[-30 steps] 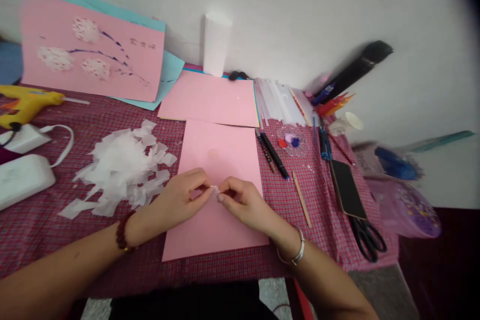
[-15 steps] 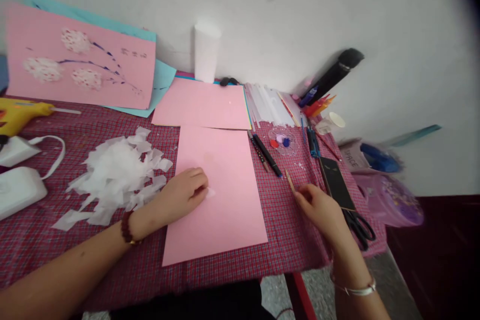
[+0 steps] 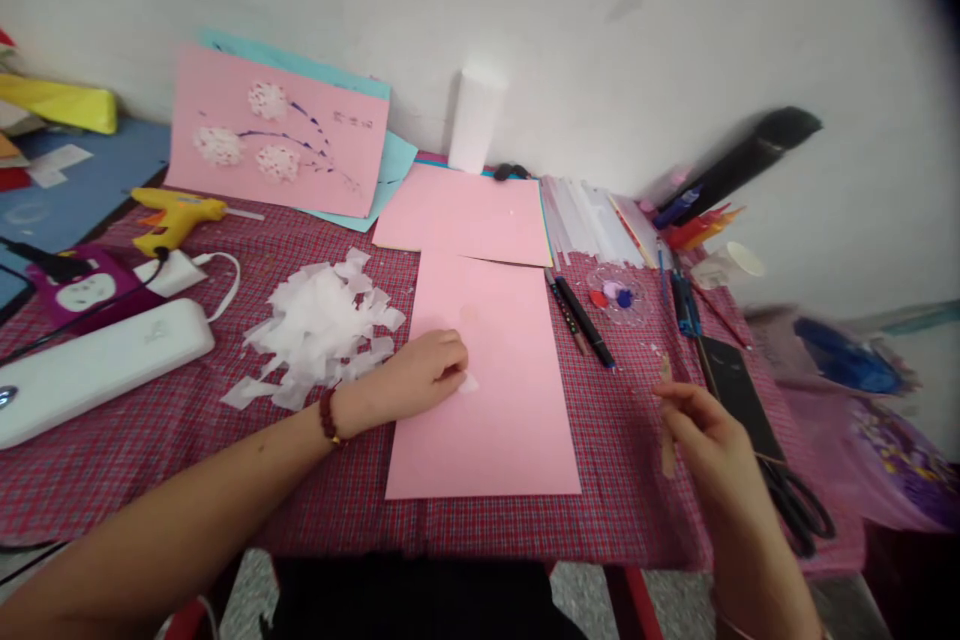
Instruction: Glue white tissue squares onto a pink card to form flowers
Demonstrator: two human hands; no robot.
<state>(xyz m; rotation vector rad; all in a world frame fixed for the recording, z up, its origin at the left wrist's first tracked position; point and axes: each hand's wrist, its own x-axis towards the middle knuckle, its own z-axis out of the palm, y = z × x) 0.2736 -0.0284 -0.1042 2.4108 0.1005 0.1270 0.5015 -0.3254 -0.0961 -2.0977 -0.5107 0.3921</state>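
Observation:
Over the pink sheet of paper [image 3: 510, 430] rests my left hand [image 3: 429, 375], fingers closed on a small piece of white tissue paper [image 3: 469, 383] whose edge sticks out beside the fingertips. My right hand [image 3: 705, 425] pinches a thin wooden stick [image 3: 667, 455], held roughly upright to the right of the sheet. A loose heap of white tissue paper squares [image 3: 322, 325] lies left of the sheet. Two markers [image 3: 585, 320] lie along the sheet's right edge.
A pink picture with white flowers [image 3: 277, 135] leans on the wall. At left are a yellow glue gun [image 3: 176, 212] and a white power strip [image 3: 112, 365]. Black scissors [image 3: 796, 505], a paint palette [image 3: 616, 295] and a paper cup [image 3: 731, 265] sit at right.
The view has swung left, showing more of the table's left side. My right hand has turned the wooden stick more upright; my left hand stays on the sheet with the tissue paper.

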